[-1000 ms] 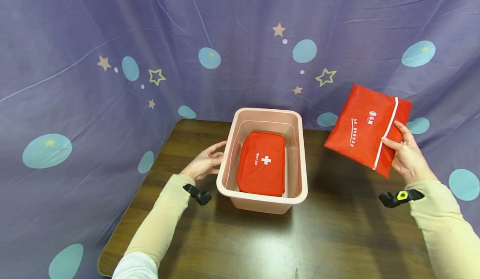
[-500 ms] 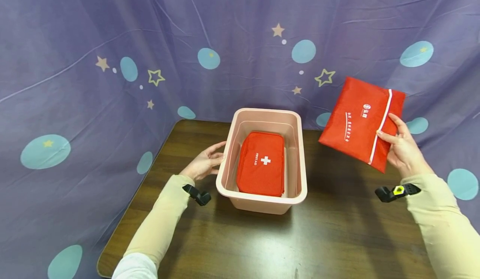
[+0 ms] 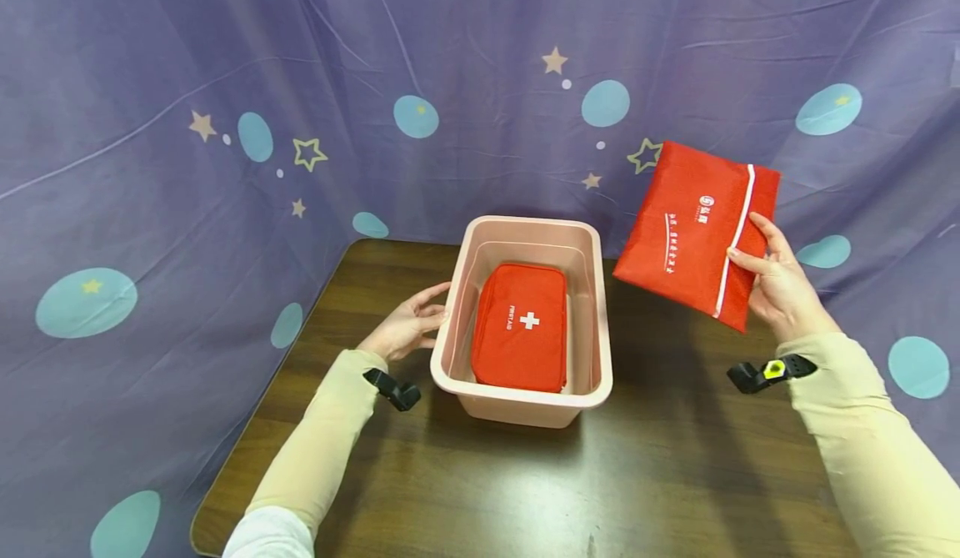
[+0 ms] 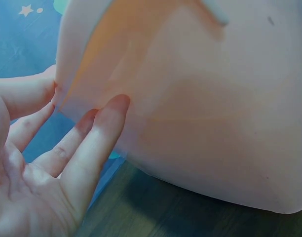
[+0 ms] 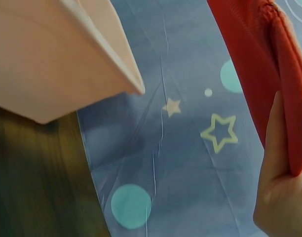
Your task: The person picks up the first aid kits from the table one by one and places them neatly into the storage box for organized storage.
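Note:
In the head view a pink plastic bin (image 3: 522, 414) stands on the table, and a red first aid pouch (image 3: 517, 349) with a white cross lies inside it. My left hand (image 3: 405, 327) touches the bin's left side; in the left wrist view its fairly straight fingers (image 4: 94, 148) rest against the outer wall. To the right of the bin, my right hand (image 3: 783, 283) pinches a flat red pouch (image 3: 690, 233) with a white strip and white lettering, thumb on the front face. That pouch is raised above the table, tilted, its left corner near the bin's right rim.
The brown wooden table (image 3: 480, 500) runs under the bin, with its left edge and rounded corner in view. Behind and to the left hangs a purple curtain (image 3: 480, 124) with stars and blue ovals. Each wrist wears a black camera strap (image 3: 772, 373).
My right hand has carried the flat red pouch leftward and slightly up, closer to the bin. The left hand and the bin have stayed in place.

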{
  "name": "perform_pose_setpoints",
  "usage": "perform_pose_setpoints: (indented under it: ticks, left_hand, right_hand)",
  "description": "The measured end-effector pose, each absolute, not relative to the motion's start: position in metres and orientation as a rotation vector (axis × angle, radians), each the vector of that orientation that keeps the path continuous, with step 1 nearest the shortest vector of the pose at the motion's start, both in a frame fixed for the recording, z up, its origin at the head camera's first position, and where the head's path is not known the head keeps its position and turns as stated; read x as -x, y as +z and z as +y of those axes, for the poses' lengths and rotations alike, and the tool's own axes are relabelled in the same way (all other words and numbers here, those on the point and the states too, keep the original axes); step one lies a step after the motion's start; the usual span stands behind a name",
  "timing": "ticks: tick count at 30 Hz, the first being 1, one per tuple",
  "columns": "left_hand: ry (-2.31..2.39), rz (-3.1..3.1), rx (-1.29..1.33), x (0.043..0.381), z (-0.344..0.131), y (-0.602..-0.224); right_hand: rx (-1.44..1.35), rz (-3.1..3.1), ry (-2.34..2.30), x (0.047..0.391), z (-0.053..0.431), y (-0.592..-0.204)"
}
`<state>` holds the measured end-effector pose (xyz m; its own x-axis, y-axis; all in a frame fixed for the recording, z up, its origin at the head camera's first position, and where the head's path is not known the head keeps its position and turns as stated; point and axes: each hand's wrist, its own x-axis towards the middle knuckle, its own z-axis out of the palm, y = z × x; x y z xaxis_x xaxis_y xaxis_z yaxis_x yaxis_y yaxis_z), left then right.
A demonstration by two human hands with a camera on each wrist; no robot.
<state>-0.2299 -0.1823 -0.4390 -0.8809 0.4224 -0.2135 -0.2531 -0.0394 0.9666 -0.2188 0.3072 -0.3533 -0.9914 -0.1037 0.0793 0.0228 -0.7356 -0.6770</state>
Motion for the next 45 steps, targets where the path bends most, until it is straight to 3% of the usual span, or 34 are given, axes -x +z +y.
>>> perform_pose_setpoints:
  ticks: [29, 45]
  left_hand:
    - [1.971, 1.779, -0.165, 0.228, -0.182, -0.434]
    - [1.988, 1.75, -0.17, 0.227, -0.182, -0.433]
  right_hand:
    - [0.066, 1.371, -2.641, 0.235, 0.193, -0.333]
    - [-0.101, 1.523, -2.49, 0.244, 0.139, -0.352]
